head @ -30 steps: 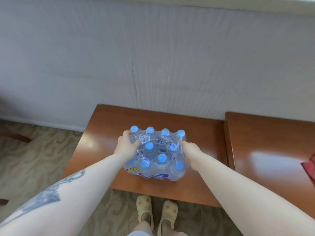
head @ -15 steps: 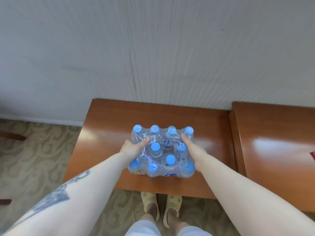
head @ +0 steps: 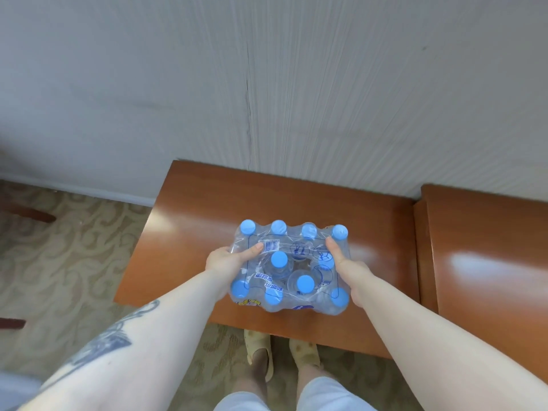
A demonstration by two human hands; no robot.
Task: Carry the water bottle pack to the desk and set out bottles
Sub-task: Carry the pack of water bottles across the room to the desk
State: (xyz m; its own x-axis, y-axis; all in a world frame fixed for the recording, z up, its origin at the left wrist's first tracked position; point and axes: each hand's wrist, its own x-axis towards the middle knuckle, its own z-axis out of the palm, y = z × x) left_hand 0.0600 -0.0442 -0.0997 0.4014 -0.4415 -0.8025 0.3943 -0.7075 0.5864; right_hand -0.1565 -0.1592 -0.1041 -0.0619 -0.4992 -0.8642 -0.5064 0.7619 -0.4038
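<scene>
A shrink-wrapped water bottle pack (head: 292,264), clear plastic with several blue caps, sits over the front middle of a glossy brown wooden desk (head: 207,209). My left hand (head: 226,259) grips the pack's left side, thumb pressed on the top film near a barcode. My right hand (head: 348,269) holds the right side, thumb on top beside the far right cap. The wrap on top has an opening around the middle bottles. Whether the pack rests on the desk or hangs just above it I cannot tell.
A second brown desk (head: 489,262), slightly higher, adjoins on the right. A grey-white wall (head: 267,84) stands right behind both. Patterned beige carpet (head: 68,262) lies to the left, with dark chair legs (head: 26,213) at the left edge. My slippered feet (head: 281,355) stand below the desk's front edge.
The pack with both hands on it has shifted a little right and further in over the desk. My thumbs have moved up onto the top film.
</scene>
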